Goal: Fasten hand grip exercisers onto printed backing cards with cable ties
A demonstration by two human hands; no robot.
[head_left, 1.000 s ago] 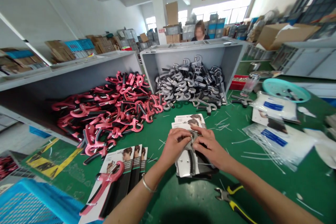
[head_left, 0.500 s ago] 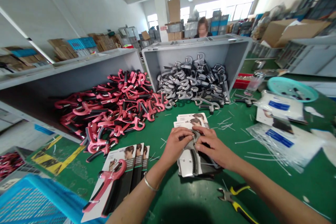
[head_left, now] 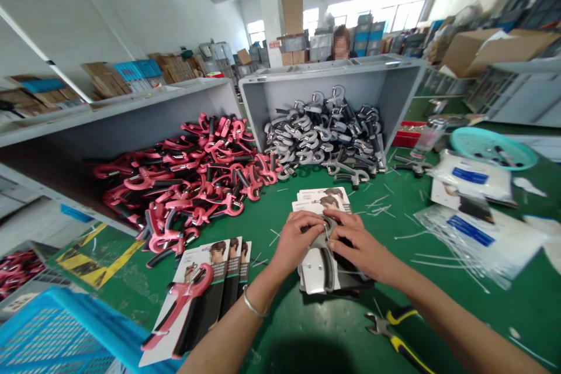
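Observation:
A grey and black hand grip exerciser [head_left: 326, 269] lies on a white printed backing card [head_left: 312, 277], on top of a stack of such cards. At the exerciser's spring end, my left hand [head_left: 300, 239] is closed, fingertips pinching a thin white cable tie [head_left: 326, 231]. Opposite it, my right hand [head_left: 357, 244] is closed with bent fingers on the exerciser's head, thumb close to the tie. Fingers partly hide the tie and spring. Right of the stack lie yellow and black cutting pliers [head_left: 392, 330]. A pink exerciser [head_left: 193, 295] rests on a card at left.
Tilted grey bins hold pink exercisers [head_left: 197, 178] and grey exercisers [head_left: 315, 134]. Loose cable ties [head_left: 451, 263], plastic bags [head_left: 477, 178] and a turquoise tray [head_left: 464, 140] are at right. A blue basket [head_left: 56, 333] stands front left. A person [head_left: 342, 47] is behind the bins.
The view has shifted very slightly, so everything sits a little further right. Both hands keep nearly the same hold at the exerciser's spring end.

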